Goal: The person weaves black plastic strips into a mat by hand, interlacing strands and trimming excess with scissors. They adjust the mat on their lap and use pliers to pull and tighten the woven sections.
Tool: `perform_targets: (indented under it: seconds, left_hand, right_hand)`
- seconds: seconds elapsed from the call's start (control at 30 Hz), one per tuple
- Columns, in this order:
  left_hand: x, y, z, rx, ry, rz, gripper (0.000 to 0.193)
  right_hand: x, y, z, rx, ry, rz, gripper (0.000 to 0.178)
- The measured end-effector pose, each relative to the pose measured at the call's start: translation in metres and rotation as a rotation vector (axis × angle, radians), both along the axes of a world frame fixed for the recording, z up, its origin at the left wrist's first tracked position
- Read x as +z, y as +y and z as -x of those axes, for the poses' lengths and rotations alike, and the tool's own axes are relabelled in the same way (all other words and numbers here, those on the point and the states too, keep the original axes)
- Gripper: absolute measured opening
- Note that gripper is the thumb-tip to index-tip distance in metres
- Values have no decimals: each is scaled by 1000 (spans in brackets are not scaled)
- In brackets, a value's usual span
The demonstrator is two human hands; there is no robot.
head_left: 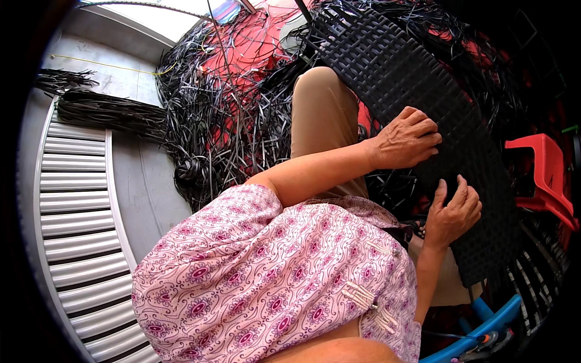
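A long panel (pixel 399 72) of woven black flat strips slants from the top middle to the lower right, beside my knee. My left hand (pixel 407 139) lies over its near edge with the fingers curled in; whatever they may pinch is hidden. Lower down, my right hand (pixel 455 213) touches the dark weave, its thumb apart from the bent fingers and no strip visible between them. Around the fingertips the weave is too dark to make out single strands.
Loose black strips (pixel 209 160) lie tangled over a red floor covering (pixel 239 57). At left are a pale slatted frame (pixel 75 196) and a bundle of strips (pixel 112 112). A red plastic stool (pixel 541 160) stands right, with a curved blue plastic piece (pixel 484 333) lower down.
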State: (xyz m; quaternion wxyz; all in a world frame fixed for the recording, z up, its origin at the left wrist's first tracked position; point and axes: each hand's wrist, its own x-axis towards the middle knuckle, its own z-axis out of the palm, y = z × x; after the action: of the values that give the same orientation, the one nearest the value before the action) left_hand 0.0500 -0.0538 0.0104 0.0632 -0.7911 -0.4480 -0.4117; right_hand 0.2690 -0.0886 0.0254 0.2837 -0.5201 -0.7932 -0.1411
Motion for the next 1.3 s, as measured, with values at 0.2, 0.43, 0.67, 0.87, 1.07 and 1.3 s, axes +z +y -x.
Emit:
perform_targets:
  seconds: [0.2,0.43,0.67,0.87,1.07,1.3]
  left_hand:
    - [-10,-2,1,25,-58,-84,28]
    - [-21,-1,3,-9,-94,-81,20]
    - [-18,-7,1,7,-73,-75,24]
    - [-16,-8,0,24,-75,-75,24]
    - [-17,-7,-1,28,-73,-75,25]
    - [-16,-7,-1,24,-61,-79,23]
  right_hand:
    - [-4,-1,1,-23,-20,-6,34]
    - [-16,-6,-4,-28,16,-26,36]
    - [-18,-6,-6,-24,11,-33,36]
    - [-18,-5,-4,-24,19,-43,37]
    - [-18,-6,-5,-23,37,-38,38]
    - [-17,-6,-3,-43,95,-20,38]
